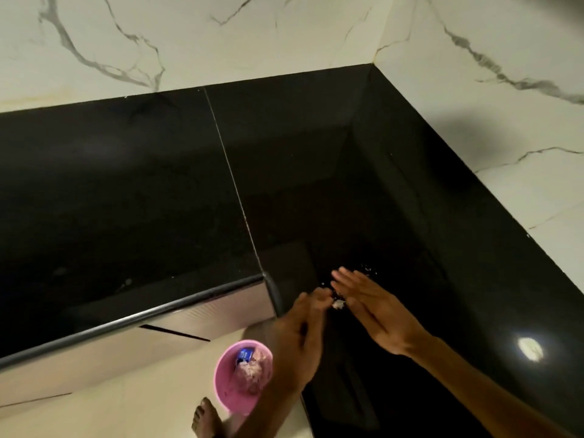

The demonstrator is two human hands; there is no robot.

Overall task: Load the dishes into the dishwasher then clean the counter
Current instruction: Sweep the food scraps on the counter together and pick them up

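A glossy black L-shaped counter fills the view. Pale crumbs lie on it near the inner corner edge, with a few more specks farther back. My right hand lies flat on the counter, fingers straight, its edge against the crumbs. My left hand hovers at the counter edge with fingers curled, fingertips close to the crumbs; whether it holds any is unclear. No dishes or dishwasher are in view.
A pink bin with scraps and a blue wrapper stands on the pale floor below the counter edge, beside my bare foot. White marble walls back the counter. A lamp reflection glares at right.
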